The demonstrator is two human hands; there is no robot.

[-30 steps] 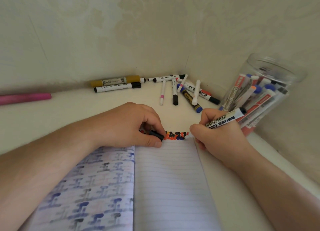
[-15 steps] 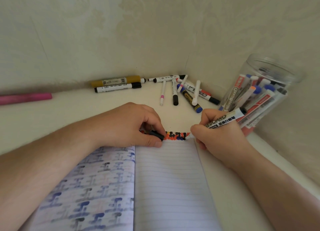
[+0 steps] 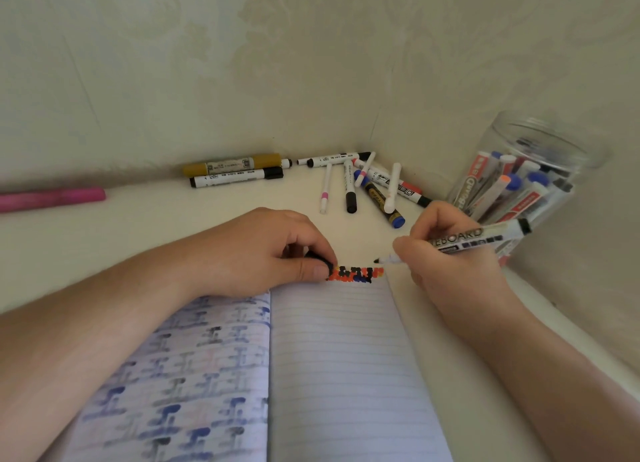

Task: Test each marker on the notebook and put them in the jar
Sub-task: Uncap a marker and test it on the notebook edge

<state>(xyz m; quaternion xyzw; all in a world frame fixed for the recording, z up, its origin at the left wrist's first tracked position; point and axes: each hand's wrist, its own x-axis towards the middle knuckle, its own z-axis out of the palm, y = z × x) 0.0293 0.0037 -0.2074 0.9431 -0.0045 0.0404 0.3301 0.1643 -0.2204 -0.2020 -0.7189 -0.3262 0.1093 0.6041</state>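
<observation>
An open lined notebook (image 3: 343, 357) lies in front of me, with a row of black, orange and blue ink marks (image 3: 356, 274) along its top edge. My right hand (image 3: 450, 264) grips an uncapped white whiteboard marker (image 3: 481, 238), its black tip just above the page's top right corner. My left hand (image 3: 263, 253) rests on the notebook's top and pinches the marker's black cap (image 3: 320, 260). A clear jar (image 3: 540, 143) with several markers inside stands at the right.
Several loose markers (image 3: 374, 188) lie in the corner behind the notebook. A yellow marker (image 3: 232, 165) and a white-black one (image 3: 235, 177) lie along the wall. A pink marker (image 3: 52, 198) sits far left. Walls close in behind and to the right.
My right hand has lifted and swung the marker away, so its tip is now off the ink marks and visible. The left hand has stayed put with the cap.
</observation>
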